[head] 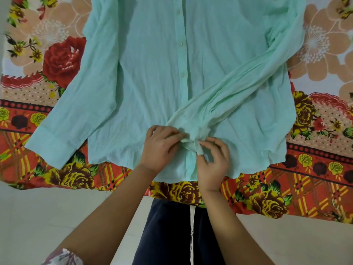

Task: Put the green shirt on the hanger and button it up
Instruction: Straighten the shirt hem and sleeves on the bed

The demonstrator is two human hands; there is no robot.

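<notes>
1. Dark trousers [168, 236] and both bare forearms are nearest to me, above a pale floor [38, 217].
2. The green shirt [152, 73] lies flat and front-up on a flowered bed sheet [63, 60]. Its collar is outside the view, so I cannot tell if a hanger is inside.
3. One long sleeve [238, 87] lies folded across the front, and its cuff end reaches the placket just above my hands.
4. The left hand [160, 148] has its fingers curled and pinches the cloth at the lower placket. The right hand [214, 161] pinches a small fold of the placket edge between thumb and first finger, while the other fingers stay loosely spread.
5. I judge that the buttoning step is in hand, near the hem. Three buttons [180, 44] higher up look closed already.
6. The next move needs a button pushed through its hole. The crossing sleeve may cover the placket, so I would first move it aside.
</notes>
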